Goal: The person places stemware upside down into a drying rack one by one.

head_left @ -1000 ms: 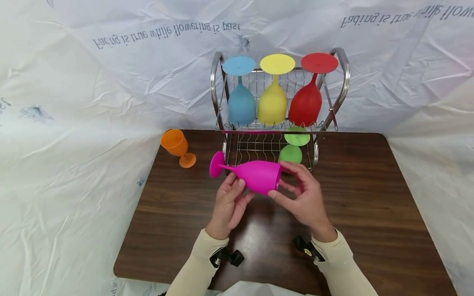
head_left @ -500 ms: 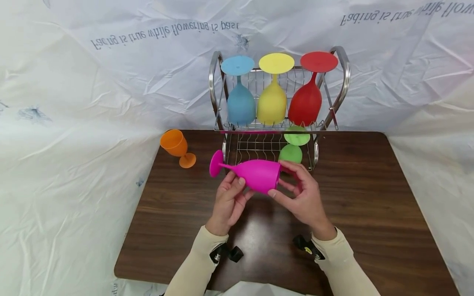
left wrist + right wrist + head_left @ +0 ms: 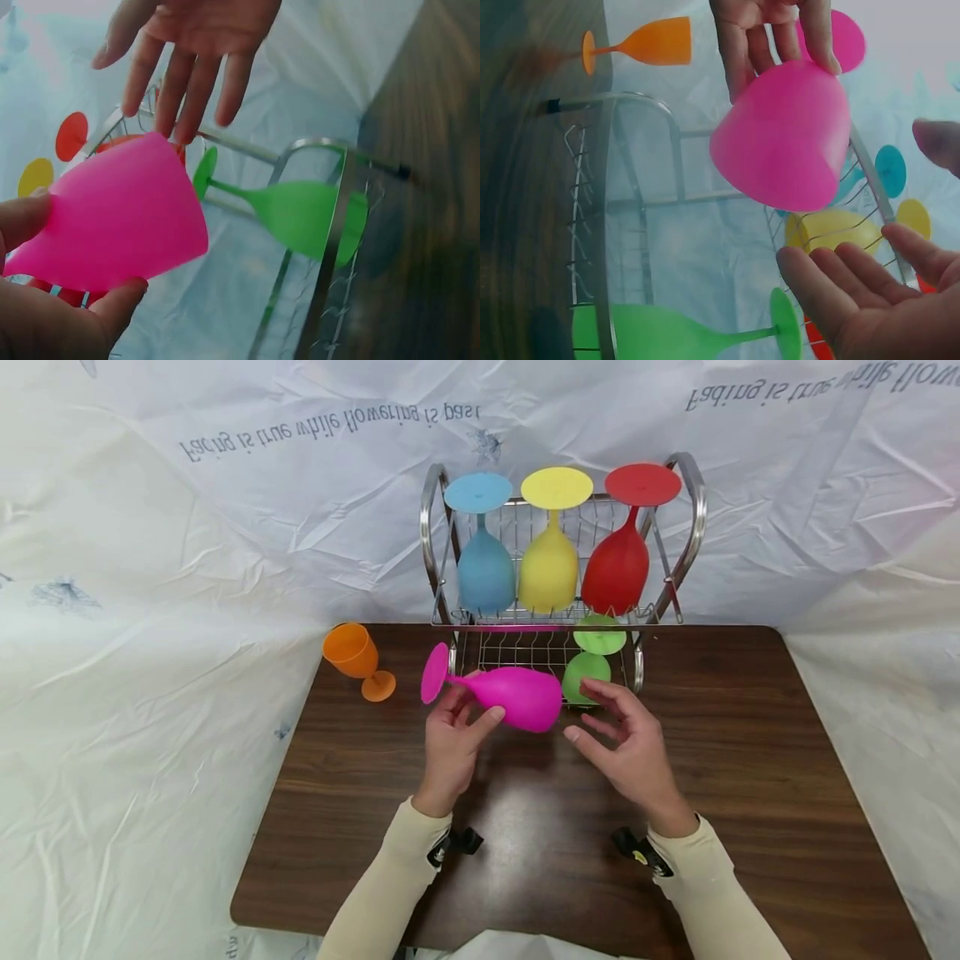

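Note:
My left hand (image 3: pixel 453 735) grips a pink goblet (image 3: pixel 510 693) on its side, foot pointing left, just in front of the wire rack (image 3: pixel 562 610). In the left wrist view the thumb and fingers (image 3: pixel 45 315) pinch the pink goblet (image 3: pixel 120 217) by its bowl. My right hand (image 3: pixel 622 735) hovers open to the right of the bowl, not touching it; its fingers (image 3: pixel 870 300) are spread below the pink goblet (image 3: pixel 784 135). A green goblet (image 3: pixel 592 660) stands upside down on the rack's lower tier.
Blue (image 3: pixel 483 552), yellow (image 3: pixel 551 552) and red (image 3: pixel 618 552) goblets stand upside down on the rack's upper tier. An orange goblet (image 3: pixel 358 658) stands upright at the far left of the brown table (image 3: pixel 750 793). White sheeting surrounds the table.
My right hand has let go of the pink goblet's rim and drawn back to the right. My left hand has lifted the goblet up and toward the rack.

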`<state>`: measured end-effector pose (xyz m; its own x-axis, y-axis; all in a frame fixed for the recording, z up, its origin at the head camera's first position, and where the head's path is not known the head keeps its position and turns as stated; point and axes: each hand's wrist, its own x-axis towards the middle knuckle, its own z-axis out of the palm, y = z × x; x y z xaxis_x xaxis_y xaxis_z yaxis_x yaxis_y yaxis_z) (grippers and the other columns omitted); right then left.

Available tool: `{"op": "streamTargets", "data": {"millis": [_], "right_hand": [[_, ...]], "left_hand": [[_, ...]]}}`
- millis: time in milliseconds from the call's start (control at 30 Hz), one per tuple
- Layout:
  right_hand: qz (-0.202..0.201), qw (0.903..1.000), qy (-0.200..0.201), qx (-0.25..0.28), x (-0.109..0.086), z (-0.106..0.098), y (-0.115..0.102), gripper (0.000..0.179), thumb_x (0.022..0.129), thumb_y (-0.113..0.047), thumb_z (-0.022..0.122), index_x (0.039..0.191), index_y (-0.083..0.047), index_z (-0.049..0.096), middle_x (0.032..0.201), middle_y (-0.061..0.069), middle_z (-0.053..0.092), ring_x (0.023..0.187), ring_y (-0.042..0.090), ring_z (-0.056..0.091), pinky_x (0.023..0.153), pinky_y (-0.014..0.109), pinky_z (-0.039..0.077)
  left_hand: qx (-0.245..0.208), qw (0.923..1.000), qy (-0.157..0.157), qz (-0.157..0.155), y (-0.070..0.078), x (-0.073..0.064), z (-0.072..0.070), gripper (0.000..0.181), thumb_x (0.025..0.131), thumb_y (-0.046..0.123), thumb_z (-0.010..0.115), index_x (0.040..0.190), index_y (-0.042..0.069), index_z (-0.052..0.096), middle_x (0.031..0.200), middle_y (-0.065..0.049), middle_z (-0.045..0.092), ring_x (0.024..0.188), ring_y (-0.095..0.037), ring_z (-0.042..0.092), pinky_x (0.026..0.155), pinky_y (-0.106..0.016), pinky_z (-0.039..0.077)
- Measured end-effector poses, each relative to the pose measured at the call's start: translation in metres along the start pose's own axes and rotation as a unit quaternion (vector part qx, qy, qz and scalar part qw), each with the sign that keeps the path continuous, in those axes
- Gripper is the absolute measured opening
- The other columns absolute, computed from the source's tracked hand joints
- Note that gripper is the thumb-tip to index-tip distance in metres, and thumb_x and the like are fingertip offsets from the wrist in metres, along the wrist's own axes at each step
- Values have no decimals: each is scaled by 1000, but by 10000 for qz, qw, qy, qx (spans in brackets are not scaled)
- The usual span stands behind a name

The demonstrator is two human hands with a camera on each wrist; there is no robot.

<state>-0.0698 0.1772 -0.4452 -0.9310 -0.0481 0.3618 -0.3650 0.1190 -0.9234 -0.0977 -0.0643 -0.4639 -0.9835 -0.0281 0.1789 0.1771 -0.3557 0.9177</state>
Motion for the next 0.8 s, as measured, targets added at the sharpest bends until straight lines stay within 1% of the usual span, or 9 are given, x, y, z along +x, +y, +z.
{"op": "streamTargets", "data": {"millis": [33,100,233,367,500,567,667,733,800], "right_hand": [[75,9999,85,-31,0,-2,2,62,87,10,79,144,0,60,140,0,64,132,9,62,99,27,60],[246,9992,300,-96,1,-5,5,57,89,7,79,142,0,62,137,-2,66,129,8,63,98,26,60],[533,9952,755,-336,4,-14,12,48,91,1,79,137,-1,66,130,-4,69,123,5,65,96,23,60],[711,9888,1137,-662,7,-24,21,44,92,-3,79,135,-1,68,127,3,69,116,4,66,92,17,59],[900,9795,1460,-1058,11,-33,32,44,94,-8,78,136,-2,68,127,14,68,111,2,65,87,11,57],[1023,9744,1561,-1252,13,-37,38,44,95,-11,78,137,-3,67,129,17,66,112,6,66,85,8,56],[1217,9659,1649,-1584,15,-43,49,45,97,-16,76,139,-5,67,134,16,65,119,20,66,83,5,54],[1299,9608,1695,-1770,18,-47,58,45,97,-18,76,139,-5,66,135,16,64,124,29,64,86,7,55],[1342,9562,1746,-1930,20,-50,68,45,98,-19,75,140,-6,66,135,16,64,127,32,63,89,12,57]], "left_hand": [[345,9993,-27,116,1,2,0,57,89,-7,78,143,-1,61,135,-6,69,119,-20,66,93,-26,62],[809,9963,-139,272,2,7,0,54,90,-1,80,142,4,64,138,-8,68,121,-24,65,95,-27,62],[1315,9902,-289,382,2,15,-1,56,91,4,82,143,12,64,140,-8,67,126,-27,64,102,-34,60],[1837,9814,-332,454,0,21,-2,58,90,8,84,144,11,62,140,-8,67,127,-29,67,104,-44,59],[2331,9696,-423,619,-6,27,-2,60,89,12,86,143,9,60,137,-9,68,125,-30,69,103,-47,60],[2491,9644,-502,735,-10,31,-2,59,89,14,87,141,11,61,136,-8,69,124,-27,70,103,-45,60],[2679,9576,-623,861,-16,37,-1,55,89,13,87,138,11,63,133,-7,70,122,-24,70,101,-42,61],[2872,9512,-675,901,-19,41,0,53,88,12,87,136,10,64,131,-8,70,119,-23,71,98,-40,63],[3104,9429,-734,959,-23,46,1,53,88,12,87,136,9,65,130,-8,70,118,-22,71,97,-38,63]]}}
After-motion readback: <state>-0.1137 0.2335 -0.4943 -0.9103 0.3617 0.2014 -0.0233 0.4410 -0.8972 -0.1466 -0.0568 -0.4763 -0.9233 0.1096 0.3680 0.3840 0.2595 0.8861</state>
